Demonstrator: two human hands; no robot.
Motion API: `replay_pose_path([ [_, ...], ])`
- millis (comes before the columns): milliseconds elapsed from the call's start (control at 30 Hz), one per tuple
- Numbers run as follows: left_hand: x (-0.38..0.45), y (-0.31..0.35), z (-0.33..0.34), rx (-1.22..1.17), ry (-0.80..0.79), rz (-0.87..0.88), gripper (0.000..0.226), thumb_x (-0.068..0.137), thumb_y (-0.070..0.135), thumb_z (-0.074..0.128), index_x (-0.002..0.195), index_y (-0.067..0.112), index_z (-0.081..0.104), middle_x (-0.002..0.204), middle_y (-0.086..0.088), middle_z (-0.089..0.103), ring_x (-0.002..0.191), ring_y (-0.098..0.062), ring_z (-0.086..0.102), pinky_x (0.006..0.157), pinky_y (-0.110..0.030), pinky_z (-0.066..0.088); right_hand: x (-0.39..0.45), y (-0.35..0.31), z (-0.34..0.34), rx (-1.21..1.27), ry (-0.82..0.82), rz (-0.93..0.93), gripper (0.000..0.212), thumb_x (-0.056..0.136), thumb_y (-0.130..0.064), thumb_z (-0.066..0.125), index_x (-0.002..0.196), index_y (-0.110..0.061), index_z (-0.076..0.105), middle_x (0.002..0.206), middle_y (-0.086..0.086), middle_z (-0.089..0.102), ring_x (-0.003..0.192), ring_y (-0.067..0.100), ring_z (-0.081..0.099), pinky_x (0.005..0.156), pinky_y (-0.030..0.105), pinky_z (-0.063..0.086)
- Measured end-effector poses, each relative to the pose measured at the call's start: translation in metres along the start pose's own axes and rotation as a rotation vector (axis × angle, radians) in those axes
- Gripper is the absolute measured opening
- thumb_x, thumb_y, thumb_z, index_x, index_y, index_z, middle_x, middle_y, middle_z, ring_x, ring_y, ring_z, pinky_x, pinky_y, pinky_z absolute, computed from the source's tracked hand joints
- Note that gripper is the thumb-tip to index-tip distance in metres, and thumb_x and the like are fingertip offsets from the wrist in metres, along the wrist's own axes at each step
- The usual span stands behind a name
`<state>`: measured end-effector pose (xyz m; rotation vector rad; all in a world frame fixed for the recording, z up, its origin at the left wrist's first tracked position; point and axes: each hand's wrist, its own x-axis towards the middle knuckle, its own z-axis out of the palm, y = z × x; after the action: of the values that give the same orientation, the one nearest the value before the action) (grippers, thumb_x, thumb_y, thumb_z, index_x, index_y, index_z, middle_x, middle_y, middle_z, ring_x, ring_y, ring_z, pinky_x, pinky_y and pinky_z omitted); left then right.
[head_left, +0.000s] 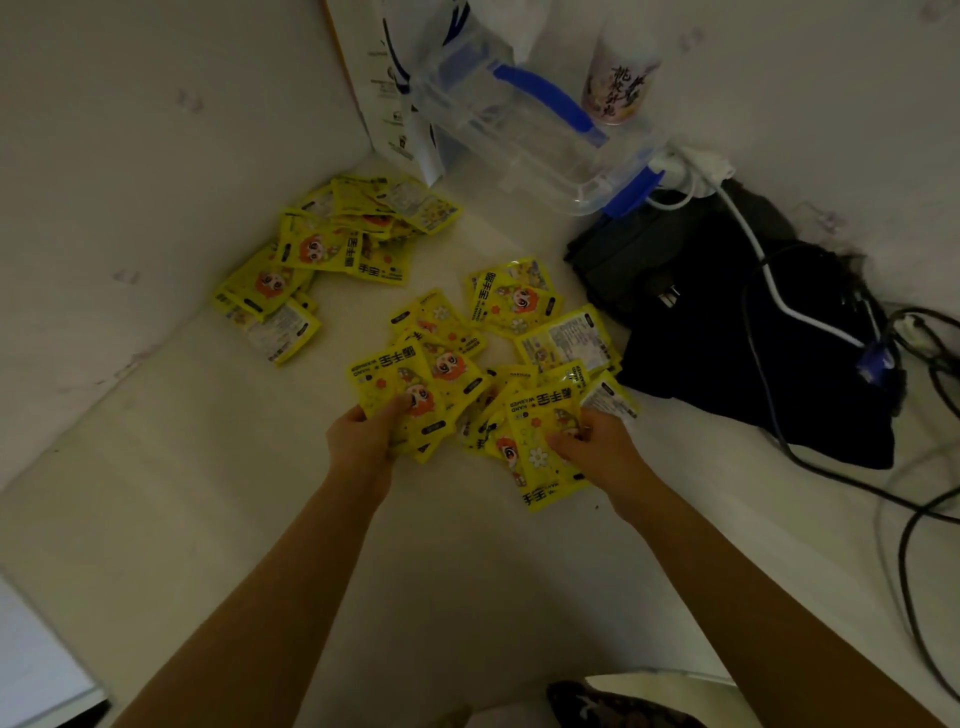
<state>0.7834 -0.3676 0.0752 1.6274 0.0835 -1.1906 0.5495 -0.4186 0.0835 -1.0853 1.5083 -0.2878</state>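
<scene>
Several yellow hand-warmer packets with an orange cartoon figure lie scattered on a white surface (208, 493). My left hand (363, 439) grips a small stack of packets (410, 395) at its near edge, thumb on top. My right hand (597, 447) pinches another yellow packet (545, 431) that lies over the loose central pile (519, 322). A separate heap of the same packets (322, 249) lies farther back on the left, near the wall corner.
A clear plastic storage box (524, 130) with blue handle and latches stands at the back, next to a white paper bag (384, 93) and a printed cup (621, 78). Dark cloth (753, 374), a black adapter and tangled cables (914, 519) fill the right side.
</scene>
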Motion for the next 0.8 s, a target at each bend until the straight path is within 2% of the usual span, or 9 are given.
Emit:
replay_pose_path([
  [67,-0.001,0.001,-0.013,-0.003,-0.033,-0.012,0.015,0.081,0.0,0.069,0.095,0.004,0.066,0.077,-0.006,0.074,0.065,-0.02,0.072,0.052,-0.034,0.058,-0.001,0.002,-0.001,0.03,-0.006,-0.011,0.02,0.086,-0.009,0.063,0.071,-0.011,0.05,0.064,0.002,0.043,0.063,0.017,0.044,0.065,0.033,0.04],
  [133,-0.001,0.0,-0.024,0.014,-0.052,-0.021,0.018,0.081,0.0,0.068,0.099,0.004,0.065,0.088,-0.01,0.073,0.074,-0.025,0.071,0.061,-0.04,0.06,-0.004,0.003,0.0,0.048,0.006,-0.019,0.006,0.087,-0.009,0.063,0.088,-0.003,0.061,0.069,0.004,0.05,0.068,0.018,0.049,0.067,0.033,0.044],
  [267,-0.007,-0.001,-0.041,0.033,-0.118,-0.022,0.018,0.083,0.001,0.066,0.1,0.004,0.064,0.094,-0.013,0.071,0.076,-0.026,0.072,0.057,-0.038,0.06,-0.017,0.003,0.006,0.123,0.033,-0.031,0.014,0.089,-0.006,0.061,0.098,-0.016,0.064,0.076,-0.006,0.064,0.062,0.0,0.063,0.055,0.016,0.05],
  [300,-0.009,-0.001,-0.044,0.039,-0.132,-0.022,0.017,0.083,0.0,0.066,0.099,0.005,0.065,0.094,-0.013,0.072,0.074,-0.025,0.072,0.055,-0.037,0.059,-0.02,0.005,0.008,0.147,0.041,-0.025,0.015,0.089,-0.006,0.061,0.1,-0.016,0.064,0.078,-0.006,0.065,0.064,0.0,0.064,0.055,0.016,0.051],
  [400,-0.016,-0.005,-0.056,0.062,-0.167,-0.023,0.016,0.083,0.0,0.066,0.097,0.006,0.065,0.093,-0.013,0.072,0.07,-0.025,0.072,0.054,-0.037,0.059,-0.035,0.01,0.015,0.215,0.086,0.009,0.019,0.088,-0.007,0.063,0.105,-0.014,0.065,0.089,0.003,0.069,0.077,0.014,0.066,0.068,0.03,0.056],
  [500,-0.024,-0.01,-0.067,0.09,-0.239,-0.023,0.013,0.084,0.0,0.064,0.094,0.007,0.066,0.082,-0.008,0.075,0.068,-0.024,0.073,0.052,-0.037,0.059,-0.054,0.019,0.023,0.32,0.162,0.066,0.024,0.087,-0.009,0.064,0.11,-0.012,0.065,0.104,0.013,0.069,0.093,0.03,0.068,0.085,0.048,0.055],
  [567,-0.03,-0.014,-0.074,0.123,-0.291,-0.024,0.012,0.084,0.0,0.064,0.093,0.007,0.066,0.076,-0.005,0.076,0.066,-0.023,0.073,0.051,-0.036,0.059,-0.069,0.029,0.03,0.399,0.209,0.096,0.021,0.086,-0.009,0.065,0.107,-0.01,0.065,0.107,0.018,0.068,0.097,0.036,0.067,0.088,0.055,0.053],
  [733,-0.046,-0.027,-0.082,0.232,-0.418,-0.046,0.016,0.083,0.002,0.066,0.098,0.007,0.067,0.084,-0.008,0.075,0.069,-0.024,0.073,0.052,-0.035,0.058,-0.115,0.062,0.043,0.544,0.303,0.133,0.014,0.089,-0.007,0.061,0.102,-0.009,0.064,0.101,0.021,0.068,0.091,0.039,0.068,0.084,0.055,0.054],
  [800,-0.057,-0.033,-0.081,0.268,-0.466,-0.055,0.015,0.083,0.001,0.066,0.097,0.006,0.067,0.081,-0.008,0.076,0.067,-0.024,0.073,0.051,-0.035,0.058,-0.136,0.078,0.044,0.597,0.343,0.135,0.014,0.09,-0.007,0.059,0.103,-0.008,0.063,0.097,0.02,0.068,0.084,0.036,0.068,0.08,0.052,0.056],
])
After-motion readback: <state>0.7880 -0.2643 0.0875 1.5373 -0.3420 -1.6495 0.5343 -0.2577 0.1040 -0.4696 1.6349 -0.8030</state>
